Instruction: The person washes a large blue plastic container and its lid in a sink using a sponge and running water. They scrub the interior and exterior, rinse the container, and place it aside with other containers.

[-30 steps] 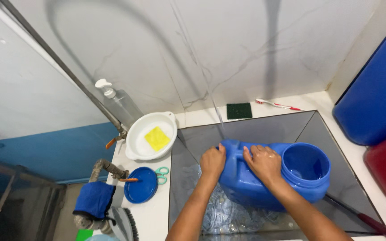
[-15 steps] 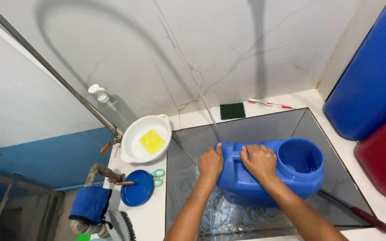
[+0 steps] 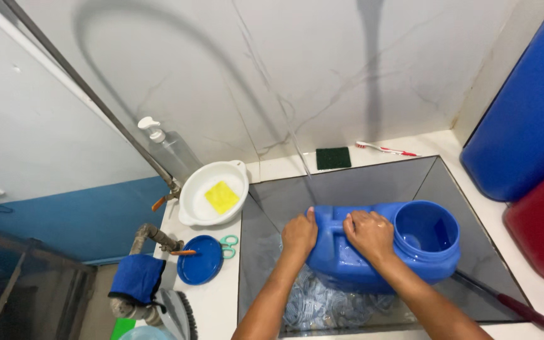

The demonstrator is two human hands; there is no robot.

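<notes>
Gripping wide-mouthed blue plastic jug (image 3: 379, 252) with left hand (image 3: 300, 233) and right hand (image 3: 369, 234), hiding sink's (image 3: 347, 179) clear wet plastic (image 3: 322, 305); white bowl (image 3: 212, 192) far left.

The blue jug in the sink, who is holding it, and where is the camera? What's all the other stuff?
The camera sits on a person's head and looks down, so you see their own two arms. The left hand and right hand both press on a big blue jug lying on its side in a dark sink, its wide mouth open to the right. On the ledge at left are a white bowl with a yellow sponge, a blue lid, scissors and a soap bottle. Behind the sink lie a green pad and a toothbrush.
</notes>
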